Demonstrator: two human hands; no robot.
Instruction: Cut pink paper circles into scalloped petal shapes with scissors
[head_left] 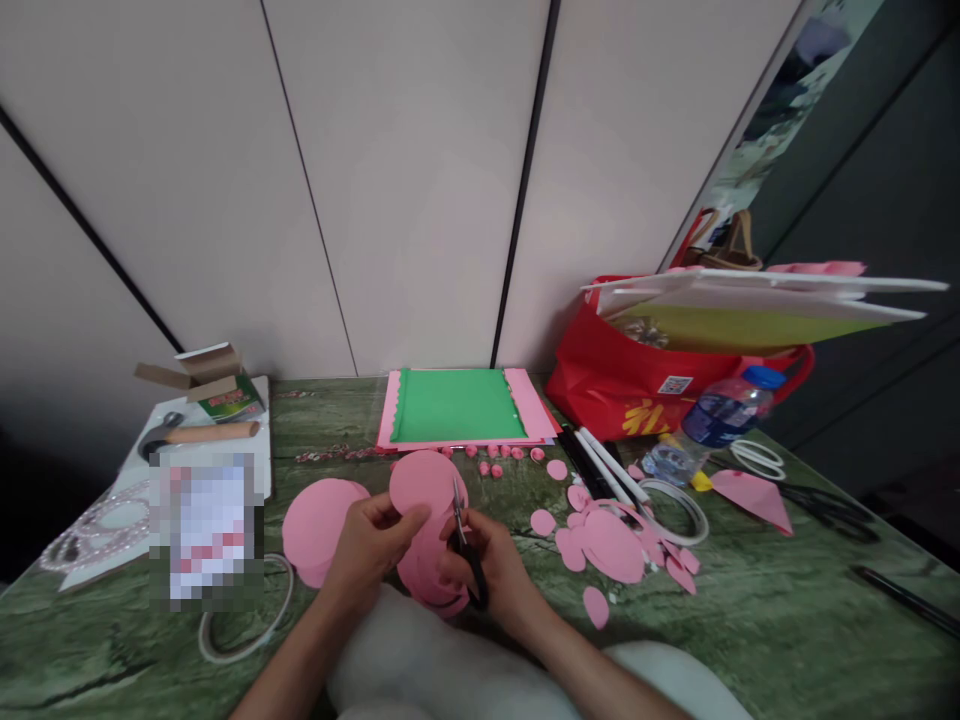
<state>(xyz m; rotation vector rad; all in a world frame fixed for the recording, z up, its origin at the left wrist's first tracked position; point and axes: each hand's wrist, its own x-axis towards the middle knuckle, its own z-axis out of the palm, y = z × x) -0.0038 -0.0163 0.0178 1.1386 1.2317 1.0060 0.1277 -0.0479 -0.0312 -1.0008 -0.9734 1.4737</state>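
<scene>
Between thumb and fingers, my left hand (379,545) pinches a round pink paper disc (424,480), held up near the table's front. My right hand (491,565) grips black-handled scissors (474,570), whose blades point up along the disc's right edge. Whether the blades touch the paper I cannot tell. Below the disc lie more pink paper circles (427,570), partly covered by my hands. To the left of my left hand rests a stack of pink circles (322,525). Pink scraps and small cut pieces (611,545) are scattered to the right.
Behind my hands lie green and pink sheets (461,405) with a row of small pink rolls (517,453). A red bag (600,370), a bottle (724,410), pens (607,465) and a tape roll (679,510) stand right. An opened box (229,395) and another tape roll (247,625) are left.
</scene>
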